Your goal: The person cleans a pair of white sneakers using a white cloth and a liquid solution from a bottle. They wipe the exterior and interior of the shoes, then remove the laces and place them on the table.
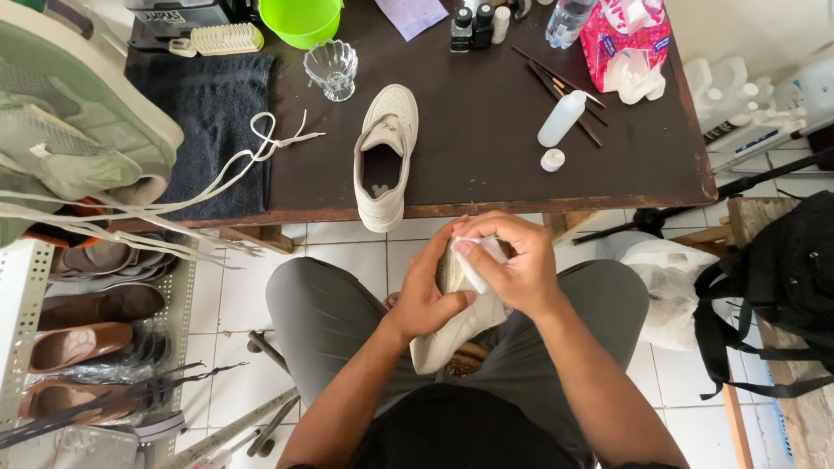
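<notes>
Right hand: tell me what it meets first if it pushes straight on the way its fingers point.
The right hand points left, so it likely meets the white sneaker under its white wipe, then the left hand.

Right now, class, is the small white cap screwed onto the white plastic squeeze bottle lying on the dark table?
No: the small white cap lies on the dark table, apart from the white plastic squeeze bottle.

Mostly hidden under both hands: the white shoe (452, 334) on the lap, only heel and part of the sole showing. Covered by the right hand (512, 265): most of the white cloth (476, 260), so its grip there cannot be judged exactly. Cut off by the top edge: green bowl (301, 19), water bottle (569, 19), dark small bottles (473, 26). Cropped at the left edge: rack of shoes (78, 347). Too small to tell: brush tips (565, 87) on the tabletop (486, 148).
</notes>
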